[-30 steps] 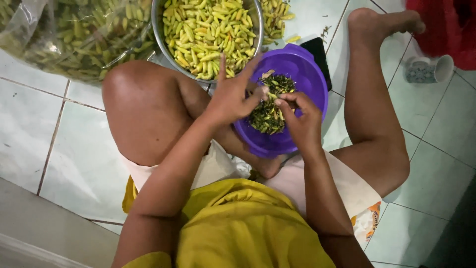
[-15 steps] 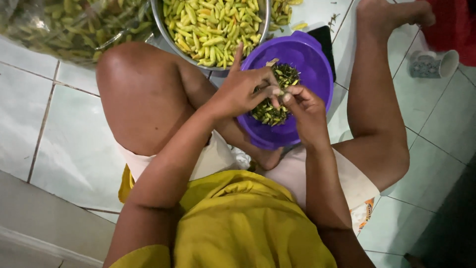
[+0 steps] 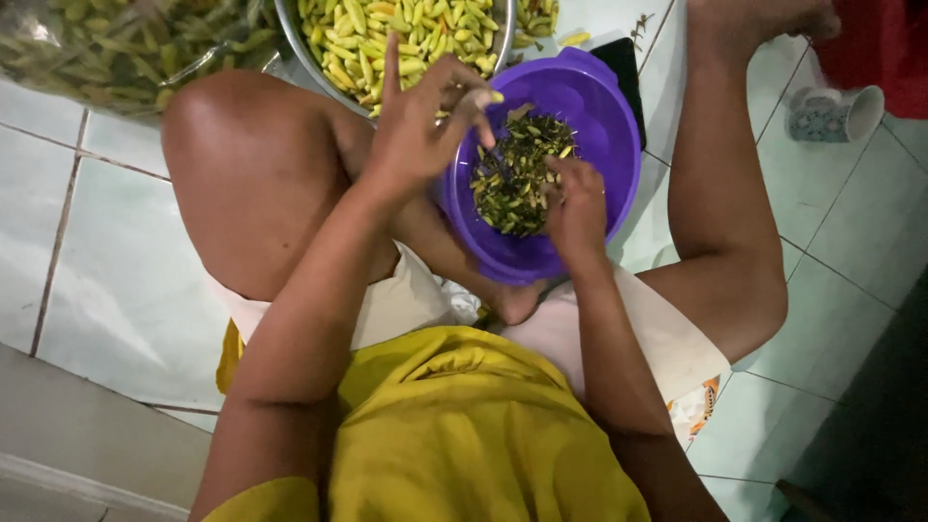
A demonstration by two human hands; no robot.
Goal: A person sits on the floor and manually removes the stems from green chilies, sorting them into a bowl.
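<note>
I sit cross-legged on a tiled floor. A purple plastic bowl (image 3: 599, 106) rests between my legs and holds a heap of dark green chilli stems (image 3: 512, 174). My left hand (image 3: 420, 121) hovers at the bowl's left rim, pinching a small pale green chilli (image 3: 483, 97) between thumb and fingers, index finger pointing up. My right hand (image 3: 577, 203) is inside the bowl over the stems, fingers curled; whether it grips a stem is hidden. Just beyond sits a metal basin (image 3: 319, 68) full of yellow-green chillies (image 3: 387, 43).
A clear plastic bag of green chillies (image 3: 126, 43) lies at the top left. A dark flat phone (image 3: 623, 58) lies behind the purple bowl. A small patterned cup (image 3: 836, 114) lies on its side at the right near red cloth (image 3: 880, 43). My knees flank the bowl.
My hands have parted: the left hand has lifted towards the bowl's left rim with a chilli, and the right hand has dropped onto the stems. The view has shifted closer.
</note>
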